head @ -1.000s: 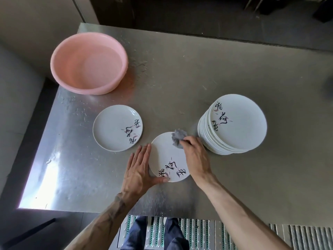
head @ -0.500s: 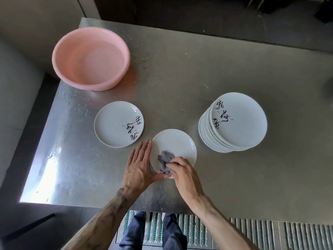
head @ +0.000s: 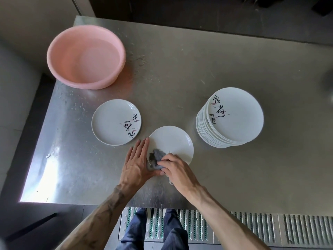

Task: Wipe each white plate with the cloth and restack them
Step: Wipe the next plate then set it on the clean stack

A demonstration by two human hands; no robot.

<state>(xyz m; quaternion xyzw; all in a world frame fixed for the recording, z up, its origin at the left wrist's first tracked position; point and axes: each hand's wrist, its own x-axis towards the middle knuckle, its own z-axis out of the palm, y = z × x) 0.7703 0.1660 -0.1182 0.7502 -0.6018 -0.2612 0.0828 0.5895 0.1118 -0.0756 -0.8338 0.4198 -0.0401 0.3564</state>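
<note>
Our right hand [head: 177, 170] pinches the cloth [head: 156, 158] on the plate [head: 173, 141] near the table's [head: 234, 60] front edge; left hand [head: 137, 164] flat, fingers straight, steadies its rim.

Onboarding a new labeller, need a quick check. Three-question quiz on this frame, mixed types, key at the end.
1. True or false: the right hand grips the cloth on the middle plate.
2. The stack of plates stands: A) left of the middle plate, B) right of it, C) on it.
3. How many plates lie outside the stack?
Key: 1 true; 2 B; 3 two.
</note>
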